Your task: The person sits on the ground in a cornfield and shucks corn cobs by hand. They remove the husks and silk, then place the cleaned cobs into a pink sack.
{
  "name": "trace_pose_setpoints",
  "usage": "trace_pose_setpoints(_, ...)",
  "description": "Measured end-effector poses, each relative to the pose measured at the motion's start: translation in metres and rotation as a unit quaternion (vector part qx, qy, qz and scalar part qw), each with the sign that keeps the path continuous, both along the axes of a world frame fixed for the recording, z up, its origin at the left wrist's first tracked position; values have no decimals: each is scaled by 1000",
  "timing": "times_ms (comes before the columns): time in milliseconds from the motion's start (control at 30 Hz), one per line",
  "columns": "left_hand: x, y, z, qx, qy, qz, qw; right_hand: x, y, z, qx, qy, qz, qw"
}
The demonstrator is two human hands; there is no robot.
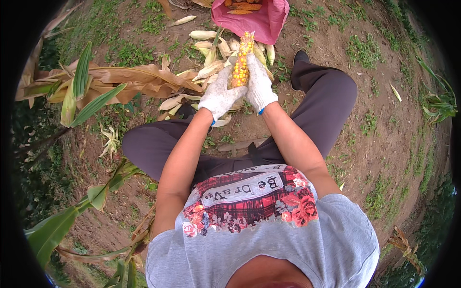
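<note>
An ear of corn with patchy yellow kernels is held upright between my two hands, its tip pointing away from me. My left hand, in a whitish work glove, grips it low on the left side. On the right side my right hand, gloved alike, has its thumb along the cob. Beneath and beyond the hands, pale corn husks lie heaped on the soil. Just past the ear's tip, a pink woven sack lies with its mouth towards me, and orange-yellow ears of corn show inside it.
Dry brown corn leaves and a green-leaved stalk reach in from the left. Another green corn leaf stands at lower left. My bent legs frame the husk heap. A loose husk lies on weedy soil at right.
</note>
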State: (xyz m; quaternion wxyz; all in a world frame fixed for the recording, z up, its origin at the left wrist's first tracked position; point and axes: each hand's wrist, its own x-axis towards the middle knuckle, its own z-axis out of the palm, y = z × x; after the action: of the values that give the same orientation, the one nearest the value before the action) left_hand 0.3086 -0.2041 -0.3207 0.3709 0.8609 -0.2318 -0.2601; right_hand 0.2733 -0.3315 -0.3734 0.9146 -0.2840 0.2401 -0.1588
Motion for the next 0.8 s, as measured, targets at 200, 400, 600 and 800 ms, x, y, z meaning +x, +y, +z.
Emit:
trace_pose_setpoints(200,-1,11,-3,60,-2,-112,992,-2,-3,-10,-55,27,-1,998)
trace_pose_setpoints(400,-14,35,-6,43,3,-80,996,2,-16,2,108,58,15,992)
trace_pose_setpoints(600,-11,63,31,-374,341,100,857,1,-34,20,159,47,-83,983)
trace_pose_setpoints(800,-37,93,-64,-134,303,-45,942,4,-36,16,196,-28,-16,980)
